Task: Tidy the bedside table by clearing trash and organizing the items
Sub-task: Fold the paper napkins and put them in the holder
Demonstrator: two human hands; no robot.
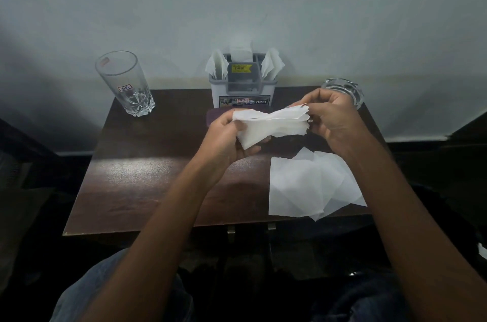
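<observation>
Tabletop (147, 179) of dark wood, set against a pale wall, carries everything to be tidied. A seated person works over it with both hands raised.

Loose napkins (297, 187) lie fanned and overlapping at the near right corner, one edge past the rim. They are apparently waiting to be gathered.

A grey holder (243, 89) stands upright at the back edge, in the middle. Folded napkins poke from its left and right compartments. The centre slot holds something white, too blurred to name. A price sticker is on its upper front.

A tall glass (125, 84) stands at the back left corner, stickered and seemingly dry inside.

A napkin stack (271, 124) is held in the air in front of the holder. The left hand (226, 142) grips one end from below, and the right hand (334, 118) pinches the other. This looks like squaring the edges before the stack is stowed.

A glass ashtray (350, 89) sits at the back right, partly hidden behind the right hand, with nothing visible inside.
</observation>
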